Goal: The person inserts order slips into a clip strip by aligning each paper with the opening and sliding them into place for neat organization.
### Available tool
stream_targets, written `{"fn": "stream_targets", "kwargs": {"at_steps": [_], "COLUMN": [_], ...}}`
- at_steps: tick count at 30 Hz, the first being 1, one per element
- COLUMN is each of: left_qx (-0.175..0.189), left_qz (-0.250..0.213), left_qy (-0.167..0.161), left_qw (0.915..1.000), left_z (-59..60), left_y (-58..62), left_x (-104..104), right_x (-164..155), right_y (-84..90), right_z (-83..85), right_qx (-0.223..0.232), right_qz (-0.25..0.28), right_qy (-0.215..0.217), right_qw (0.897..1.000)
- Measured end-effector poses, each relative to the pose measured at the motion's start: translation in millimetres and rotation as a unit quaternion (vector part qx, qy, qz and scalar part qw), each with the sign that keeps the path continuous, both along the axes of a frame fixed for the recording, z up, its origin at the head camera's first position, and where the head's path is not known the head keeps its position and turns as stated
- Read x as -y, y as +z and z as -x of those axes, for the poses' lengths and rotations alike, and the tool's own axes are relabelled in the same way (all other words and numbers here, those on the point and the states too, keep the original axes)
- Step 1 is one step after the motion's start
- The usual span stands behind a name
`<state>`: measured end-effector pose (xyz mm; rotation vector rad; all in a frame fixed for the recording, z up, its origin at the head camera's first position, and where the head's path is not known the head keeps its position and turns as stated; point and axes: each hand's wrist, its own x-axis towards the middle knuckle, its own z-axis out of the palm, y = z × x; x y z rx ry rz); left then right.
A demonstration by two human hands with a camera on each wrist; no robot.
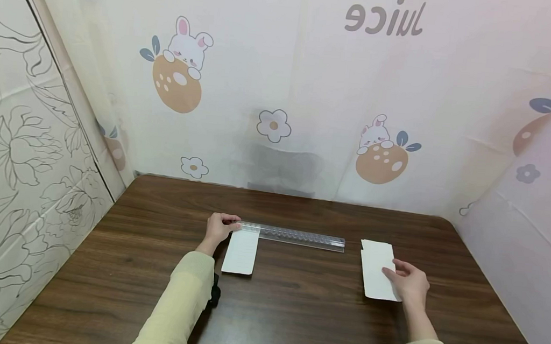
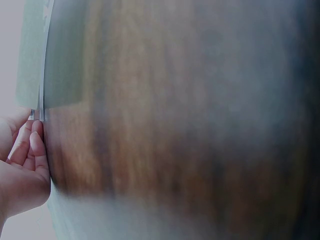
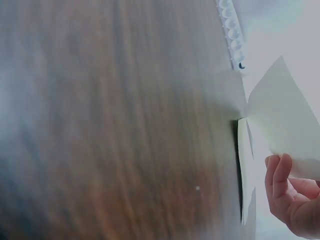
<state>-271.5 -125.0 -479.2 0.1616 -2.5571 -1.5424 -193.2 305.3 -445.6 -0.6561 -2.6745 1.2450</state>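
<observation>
Right of the ruler (image 1: 306,239), the right hand (image 1: 411,282) pinches paper (image 1: 376,267); the left hand (image 1: 218,229), the ruler's end. The latter likely steadies.

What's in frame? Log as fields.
left hand: holds left end of clear ruler
right hand: pinches white sheet, lifted at an angle beside thin paper stack
overlap: ruler's left end and faintly lined white paper
surface: dark wood-grain table
background: bunny-print cloth, "Juice" mirrored
</observation>
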Motion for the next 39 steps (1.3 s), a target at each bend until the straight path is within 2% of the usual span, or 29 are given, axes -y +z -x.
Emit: {"fn": "stream_targets", "kwargs": {"at_steps": [11, 14, 16, 18, 21, 23, 27, 39], "left_qx": [0.005, -0.005, -0.043, -0.049, -0.044, -0.01, -0.003, -0.011], "left_qz": [-0.008, -0.013, -0.019, -0.022, -0.023, -0.018, -0.006, 0.002], "left_qy": [0.0, -0.004, -0.013, -0.021, -0.018, -0.01, -0.005, -0.005], "left_qw": [1.0, 0.9999, 0.9988, 0.9984, 0.9986, 0.9997, 1.0, 0.9999], "left_z": [-0.2, 5.2, 12.5, 15.4, 12.4, 5.3, -1.4, -2.8], "left_y": [-0.6, -9.8, -23.8, -28.6, -23.9, -10.4, 0.0, 2.1], "left_x": [0.0, 1.7, 5.2, 7.0, 6.0, 2.5, -0.5, 0.1], "right_x": [12.9, 18.1, 21.8, 25.3, 30.5, 33.5, 39.5, 55.1], "right_y": [2.2, 1.7, 1.5, 1.7, 1.7, 1.2, -0.6, -5.1], "right_z": [-8.6, -9.4, -9.8, -10.1, -10.5, -10.0, -8.2, 0.4], "right_qx": [-0.008, -0.014, -0.017, -0.018, -0.016, -0.015, -0.019, -0.032], "right_qz": [0.014, 0.016, 0.018, 0.021, 0.029, 0.034, 0.036, 0.047], "right_qy": [0.002, 0.007, 0.01, 0.011, 0.011, 0.011, 0.014, 0.014], "right_qw": [1.0, 1.0, 1.0, 1.0, 0.999, 0.999, 0.999, 0.998]}}
